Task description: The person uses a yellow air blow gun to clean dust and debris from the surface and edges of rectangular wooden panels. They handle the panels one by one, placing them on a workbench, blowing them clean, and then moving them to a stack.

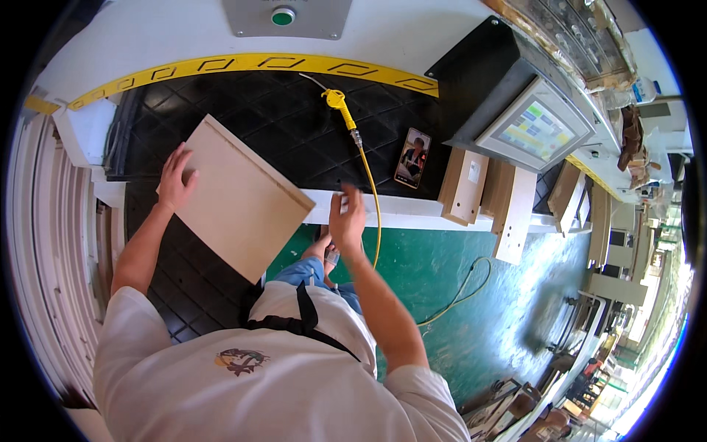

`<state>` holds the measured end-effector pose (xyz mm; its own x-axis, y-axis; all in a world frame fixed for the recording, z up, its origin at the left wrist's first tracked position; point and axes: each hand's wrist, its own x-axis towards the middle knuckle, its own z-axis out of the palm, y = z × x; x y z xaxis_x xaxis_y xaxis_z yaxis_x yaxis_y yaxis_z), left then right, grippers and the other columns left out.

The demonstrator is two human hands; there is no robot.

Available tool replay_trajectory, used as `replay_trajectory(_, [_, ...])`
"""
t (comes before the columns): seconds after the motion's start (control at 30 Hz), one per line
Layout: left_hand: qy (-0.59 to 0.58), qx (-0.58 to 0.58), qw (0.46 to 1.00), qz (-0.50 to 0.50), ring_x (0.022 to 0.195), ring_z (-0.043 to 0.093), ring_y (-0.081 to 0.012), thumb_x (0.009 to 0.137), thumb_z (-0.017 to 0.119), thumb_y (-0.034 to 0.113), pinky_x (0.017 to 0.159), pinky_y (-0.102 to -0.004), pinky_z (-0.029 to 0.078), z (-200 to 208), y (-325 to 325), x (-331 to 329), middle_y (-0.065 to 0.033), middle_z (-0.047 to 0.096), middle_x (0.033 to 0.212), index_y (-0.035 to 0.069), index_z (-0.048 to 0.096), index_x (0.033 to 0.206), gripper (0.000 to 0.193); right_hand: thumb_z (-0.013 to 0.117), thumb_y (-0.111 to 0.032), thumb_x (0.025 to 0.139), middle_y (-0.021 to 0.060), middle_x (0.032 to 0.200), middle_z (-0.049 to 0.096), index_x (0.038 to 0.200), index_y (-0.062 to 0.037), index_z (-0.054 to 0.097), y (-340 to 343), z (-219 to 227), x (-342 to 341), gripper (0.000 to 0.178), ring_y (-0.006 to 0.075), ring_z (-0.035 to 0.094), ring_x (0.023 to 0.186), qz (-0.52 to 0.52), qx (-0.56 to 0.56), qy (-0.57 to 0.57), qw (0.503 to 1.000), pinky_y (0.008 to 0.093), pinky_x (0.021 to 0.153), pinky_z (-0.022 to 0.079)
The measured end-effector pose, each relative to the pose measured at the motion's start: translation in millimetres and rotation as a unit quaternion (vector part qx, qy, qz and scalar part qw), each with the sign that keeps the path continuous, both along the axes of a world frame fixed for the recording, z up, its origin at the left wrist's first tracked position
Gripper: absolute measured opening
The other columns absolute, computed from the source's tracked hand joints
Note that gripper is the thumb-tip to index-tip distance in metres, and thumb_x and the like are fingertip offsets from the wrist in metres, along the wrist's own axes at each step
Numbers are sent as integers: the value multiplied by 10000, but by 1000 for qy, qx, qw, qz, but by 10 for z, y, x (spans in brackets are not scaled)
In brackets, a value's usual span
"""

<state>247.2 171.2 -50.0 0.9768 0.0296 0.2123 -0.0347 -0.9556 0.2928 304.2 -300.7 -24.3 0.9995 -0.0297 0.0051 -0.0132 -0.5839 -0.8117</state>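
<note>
A flat beige board [239,195] with a narrow raised strip along its far right edge lies aslant on the black work surface. My left hand [177,179] rests at the board's left edge, fingers stretched out and thumb apart. Just off the board's right corner is my right hand [347,221], fingers curled in and slightly blurred. Something small and pale shows between those fingers, too indistinct to name. A yellow air blow gun [339,109] on a yellow hose lies on the black surface beyond, to the right of the board.
A phone [412,158] lies at the surface's right side. Beside it, several beige panels [513,214] stand under a touchscreen panel [535,125] in a dark housing. A green button [283,16] is at the top. Hose [471,283] trails over the green floor [412,258].
</note>
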Motion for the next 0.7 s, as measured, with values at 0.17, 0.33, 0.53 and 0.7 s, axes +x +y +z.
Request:
replay_trajectory(0.17, [6,-10,1000,-28,1422,450,-393,905,690,197,1192,-471,367,155,-116,-21,-159,437,1602,48,528,1431,570,596,-318,1063,96,983,743,1225,12,660,-16,-322,-765,373,184,718,836,72,248,296,920,331,724,576])
replay_trajectory(0.33, [-45,-39,994,96,1352,508,-387,901,691,161,1176,-482,378,-30,-292,42,-180,544,1489,-3,543,1385,532,634,-348,1046,97,920,747,1054,27,690,55,-430,-793,379,174,729,795,98,292,379,873,311,710,580])
replay_trajectory(0.53, [-56,17,951,302,1343,502,-308,914,677,330,1236,-570,269,-250,-746,272,-132,581,1346,98,582,1380,529,660,-279,1001,96,922,759,1048,-46,746,-226,87,-476,253,189,743,815,346,60,414,840,318,728,582])
replay_trajectory(0.7, [-54,-6,945,323,1356,485,-306,911,679,328,1256,-555,234,-77,-870,208,-126,572,1364,97,581,1377,530,680,-155,986,114,877,742,1089,-11,724,-182,1746,476,182,180,715,743,268,57,48,961,325,682,559])
